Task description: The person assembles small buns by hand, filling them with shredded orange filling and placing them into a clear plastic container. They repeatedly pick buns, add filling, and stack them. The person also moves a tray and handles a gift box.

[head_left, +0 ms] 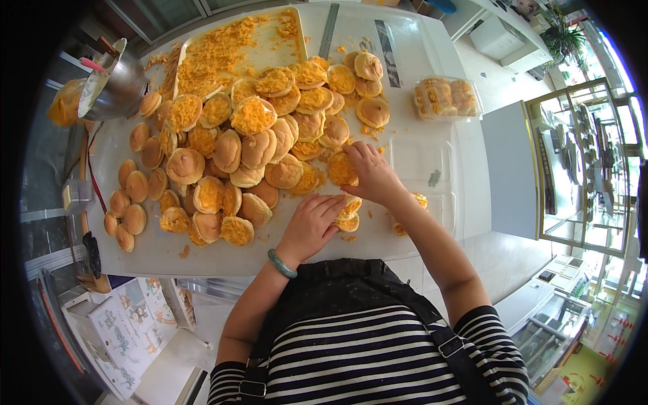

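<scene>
striped shirt (378,344) and a black apron (331,287) with buckled straps lie closest, below both hands. the person's forearms reach forward from the short sleeves, and a green bangle (282,264) circles the wrist of the left hand (312,224). that hand has its fingers close together, laid over the left part of a filled bun (348,214); whether it grips the bun or merely steadies it cannot be told. just ahead and to the right, the right hand (370,174) pinches the edge of a floss-topped bun (339,169) between thumb and fingers, the orange topping facing up.

beneath and beside the right forearm sits more floss-covered bread (420,200), partly hidden by the arm. to the right of the right hand, a clear plastic tray (442,158) lies open on the white table (472,199).

ahead and to the left of both hands spreads a heap of round buns (256,148), some showing golden crusts, others coated in orange floss. smaller plain buns (137,183) lie at its far left side. beyond the right hand, toward the right, a clear box (447,98) is packed with floss-topped buns.

farther ahead of the left hand, past the heap, a shallow tray (304,42) carries loose orange floss (219,50). a metal bowl (128,91) stands to its left, and a metal ruler (329,31) lies to its right. well off to the right of the hands, a glass-fronted display case (574,162) and a green plant (563,39) fill the background.
</scene>
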{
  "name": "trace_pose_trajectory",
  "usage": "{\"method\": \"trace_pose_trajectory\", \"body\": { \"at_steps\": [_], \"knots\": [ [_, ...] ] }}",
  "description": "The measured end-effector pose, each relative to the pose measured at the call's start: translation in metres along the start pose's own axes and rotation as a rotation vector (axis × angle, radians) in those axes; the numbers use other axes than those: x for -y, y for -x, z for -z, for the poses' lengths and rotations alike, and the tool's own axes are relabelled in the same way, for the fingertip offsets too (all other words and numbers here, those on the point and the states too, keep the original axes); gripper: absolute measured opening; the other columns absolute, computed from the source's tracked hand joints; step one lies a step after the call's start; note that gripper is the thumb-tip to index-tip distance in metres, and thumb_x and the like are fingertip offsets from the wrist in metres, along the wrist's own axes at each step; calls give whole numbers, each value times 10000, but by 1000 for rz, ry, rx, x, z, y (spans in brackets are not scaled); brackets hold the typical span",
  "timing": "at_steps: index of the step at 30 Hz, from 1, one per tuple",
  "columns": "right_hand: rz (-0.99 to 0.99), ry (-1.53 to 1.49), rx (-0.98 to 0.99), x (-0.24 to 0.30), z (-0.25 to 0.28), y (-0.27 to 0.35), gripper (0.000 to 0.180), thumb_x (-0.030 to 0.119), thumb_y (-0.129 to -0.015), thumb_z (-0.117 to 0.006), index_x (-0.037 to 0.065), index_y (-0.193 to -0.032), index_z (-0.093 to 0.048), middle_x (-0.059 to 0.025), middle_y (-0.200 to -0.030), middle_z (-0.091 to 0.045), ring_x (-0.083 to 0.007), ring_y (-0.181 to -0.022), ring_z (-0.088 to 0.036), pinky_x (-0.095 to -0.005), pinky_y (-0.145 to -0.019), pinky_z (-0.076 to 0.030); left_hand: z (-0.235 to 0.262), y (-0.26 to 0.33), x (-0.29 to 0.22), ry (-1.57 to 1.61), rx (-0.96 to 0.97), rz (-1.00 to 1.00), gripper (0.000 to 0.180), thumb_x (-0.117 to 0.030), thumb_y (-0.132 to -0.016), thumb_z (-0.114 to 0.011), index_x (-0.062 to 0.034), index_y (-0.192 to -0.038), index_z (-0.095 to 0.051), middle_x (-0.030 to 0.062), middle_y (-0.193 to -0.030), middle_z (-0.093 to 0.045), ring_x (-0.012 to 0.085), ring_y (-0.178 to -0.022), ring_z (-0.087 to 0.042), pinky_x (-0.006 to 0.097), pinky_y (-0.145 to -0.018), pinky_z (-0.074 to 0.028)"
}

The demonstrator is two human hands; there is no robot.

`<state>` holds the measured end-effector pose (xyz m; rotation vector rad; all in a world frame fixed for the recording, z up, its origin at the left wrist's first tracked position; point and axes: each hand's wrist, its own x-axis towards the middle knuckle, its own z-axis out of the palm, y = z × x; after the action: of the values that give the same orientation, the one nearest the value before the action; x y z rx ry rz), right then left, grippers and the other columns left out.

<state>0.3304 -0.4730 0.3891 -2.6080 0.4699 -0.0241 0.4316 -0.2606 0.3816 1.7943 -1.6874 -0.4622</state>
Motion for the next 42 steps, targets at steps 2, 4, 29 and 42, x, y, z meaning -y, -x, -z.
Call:
{"method": "trace_pose_trajectory", "body": {
  "at_steps": [2,4,29,42],
  "knots": [
    [24,53,3,3,3,0,919,289,-703,-883,25,-1466,-445,-143,-1350,-506,-342,-1267,-492,-448,-1045,-467,0,0,0,-9,-1,3,557,-139,-843,-699,-67,-1384,-584,79,-1373,-623,269,-1278,-544,456,-1162,-365],
    [65,122,0,4,8,-2,865,276,-714,-871,26,-1440,-473,-122,-1348,-513,-329,-1262,-500,-435,-1024,-482,-1,1,-1,-7,-6,4,560,-138,-840,-702,-68,-1383,-586,86,-1366,-626,271,-1275,-546,457,-1159,-367],
    [148,-179,59,21,-12,51,1004,303,-645,-899,80,-1494,-412,-159,-1414,-469,-349,-1351,-478,-449,-1099,-444,10,-11,3,-15,56,228,1106,-306,-660,-923,-18,-1545,-325,198,-1446,-423,392,-1322,-448,461,-1129,-396],
    [-3,-477,73,22,14,69,843,113,-679,-828,159,-1436,-462,-190,-1315,-490,-427,-1110,-629,-440,-963,-542,4,-26,-16,260,102,404,982,-56,-674,-919,-72,-1490,-373,153,-1344,-444,294,-1137,-615,364,-880,-605]
  ]
}}
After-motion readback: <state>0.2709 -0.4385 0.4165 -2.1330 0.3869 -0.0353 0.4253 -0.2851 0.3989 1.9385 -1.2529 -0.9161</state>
